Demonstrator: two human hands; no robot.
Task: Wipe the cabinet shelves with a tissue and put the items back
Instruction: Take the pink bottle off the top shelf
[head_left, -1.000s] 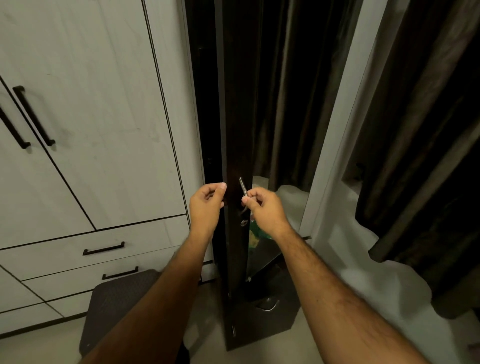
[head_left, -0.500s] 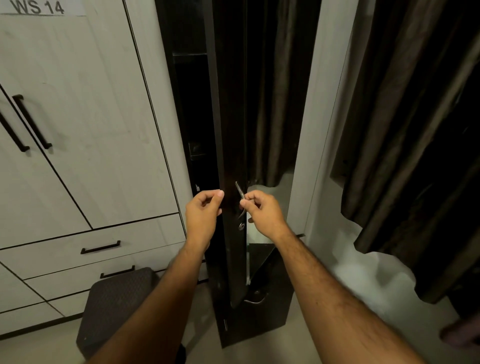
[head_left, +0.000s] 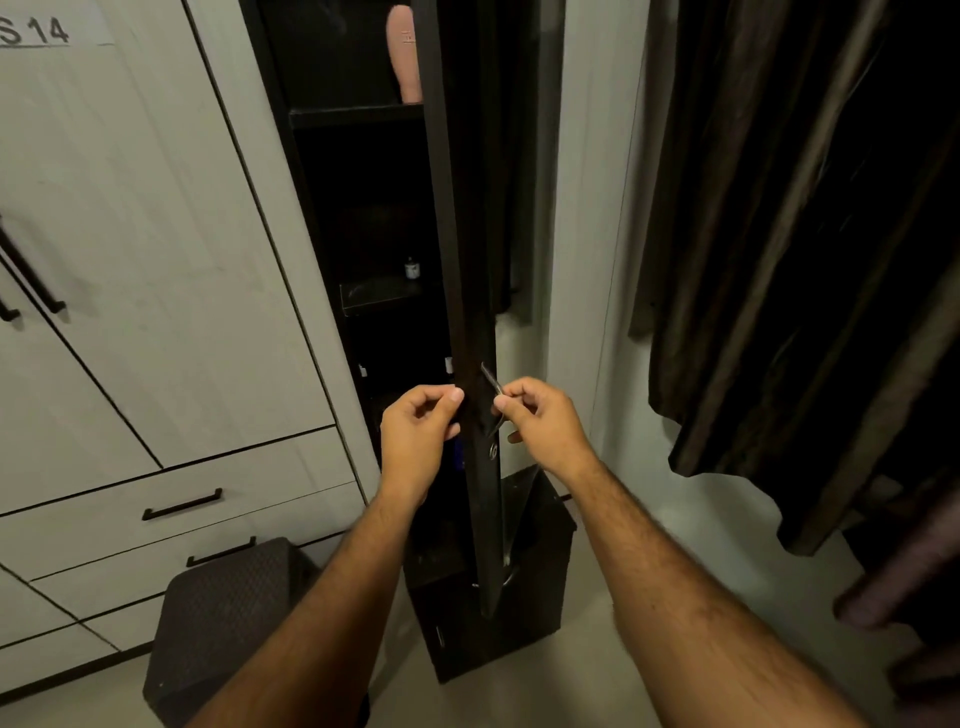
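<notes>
While the left hand (head_left: 418, 441) curls around the dark cabinet door (head_left: 467, 312) edge, the right hand (head_left: 545, 423) pinches its metal handle (head_left: 491, 382); dim shelves (head_left: 358, 111) seemingly hold small bottles.

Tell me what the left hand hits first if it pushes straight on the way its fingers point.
Most likely the edge of the dark cabinet door: the left hand points its fingertips right at it, already at or nearly touching it. Depth is unclear.

Dim, murky, wide-angle edge distortion

Right hand (head_left: 545, 421) pinches the door handle (head_left: 491, 384); left hand (head_left: 415, 436) grips the cabinet door (head_left: 457, 260) edge.
</notes>
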